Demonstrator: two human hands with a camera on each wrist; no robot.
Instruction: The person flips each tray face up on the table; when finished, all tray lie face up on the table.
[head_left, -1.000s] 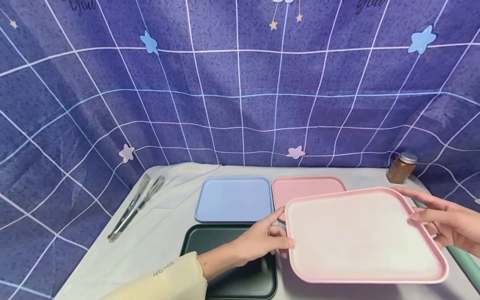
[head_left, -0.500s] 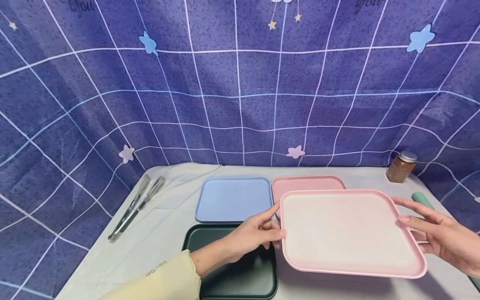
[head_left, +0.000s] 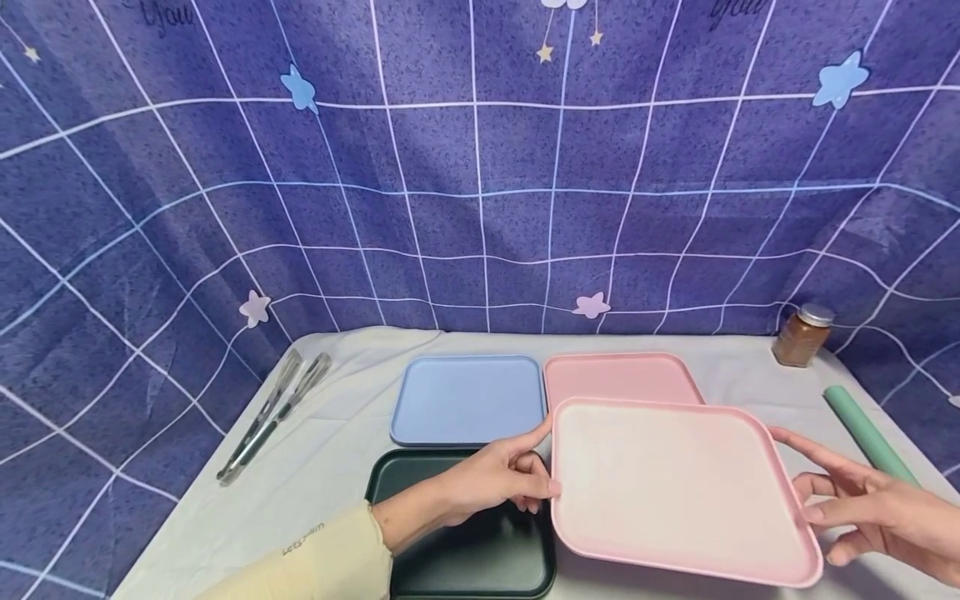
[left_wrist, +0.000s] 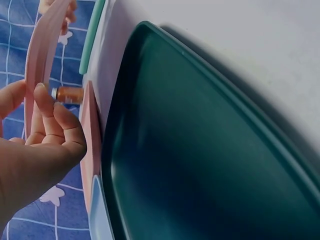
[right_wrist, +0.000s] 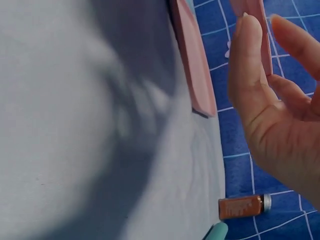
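Note:
A pale pink tray (head_left: 675,492) with a darker pink rim is held above the table, its right side lower in the head view. My left hand (head_left: 495,479) pinches its left edge between thumb and fingers; in the left wrist view the same tray (left_wrist: 37,60) appears edge-on. At the opposite edge my right hand (head_left: 870,508) grips the rim, thumb on the near face. Beneath my left forearm lies a dark green tray (head_left: 472,558). Behind it are a light blue tray (head_left: 468,400) and another pink tray (head_left: 618,377), partly hidden by the held one.
Metal tongs (head_left: 273,421) lie on the left of the white-covered table (head_left: 337,433). At the back right stands a brown-filled jar (head_left: 802,337) with a silver lid. A green roll (head_left: 870,433) lies near the right edge. A purple curtain (head_left: 480,217) encloses the back.
Both hands have carried the pale pink tray leftward and slightly down, and its right side has dipped. More of the green roll shows. The trays on the table have not moved.

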